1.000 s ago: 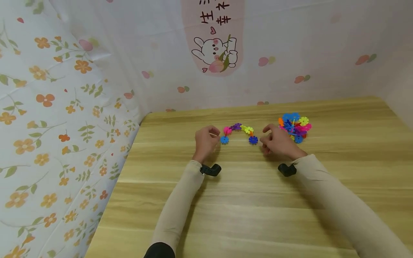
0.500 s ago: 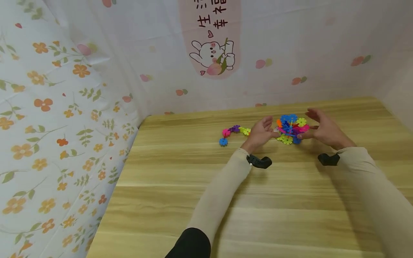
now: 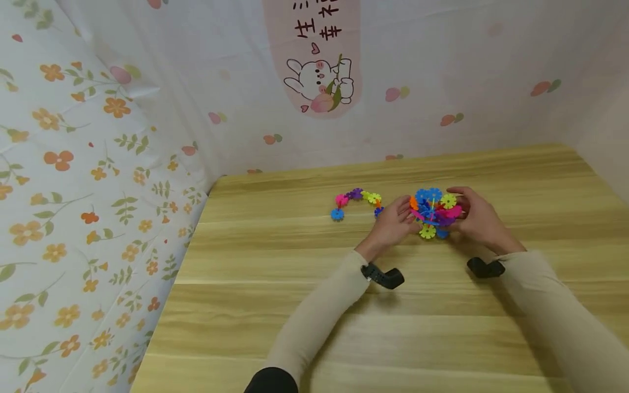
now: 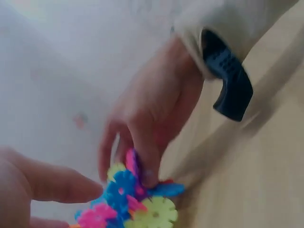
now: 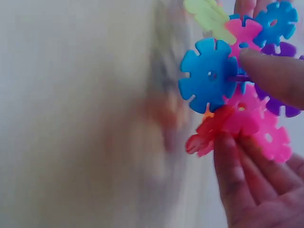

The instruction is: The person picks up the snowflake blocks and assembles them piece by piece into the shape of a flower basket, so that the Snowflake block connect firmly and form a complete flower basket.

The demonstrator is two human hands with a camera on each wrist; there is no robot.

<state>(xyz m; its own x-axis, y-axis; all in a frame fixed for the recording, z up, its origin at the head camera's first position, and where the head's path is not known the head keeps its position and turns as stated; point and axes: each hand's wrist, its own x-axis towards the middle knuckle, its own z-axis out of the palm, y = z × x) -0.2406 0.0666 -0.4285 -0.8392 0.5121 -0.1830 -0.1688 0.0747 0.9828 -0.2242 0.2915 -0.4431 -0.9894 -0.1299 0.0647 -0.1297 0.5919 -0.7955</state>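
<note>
A cluster of interlocking plastic flower-shaped discs (image 3: 432,210) in blue, pink, purple, yellow and orange is held between both hands, seemingly just above the tabletop. My left hand (image 3: 390,225) grips its left side with bent fingers. On the other side, my right hand (image 3: 479,221) holds it, thumb toward me and fingers behind. In the left wrist view, the right hand (image 4: 152,109) pinches the disc cluster (image 4: 123,194) from above. Close up in the right wrist view, blue, pink, red and purple discs of the cluster (image 5: 209,76) lie between fingers. Some contact points are hidden.
An arched chain of flower discs (image 3: 357,194), from light blue through pink, purple and yellow to dark blue, lies just left of the left hand, which partly covers its right end. The wooden table (image 3: 275,245) meets a patterned cloth (image 3: 236,131) behind and at left.
Both hands first left the arched chain's ends and moved right to the disc cluster. They have since closed around it, and it has shifted slightly left and toward me.
</note>
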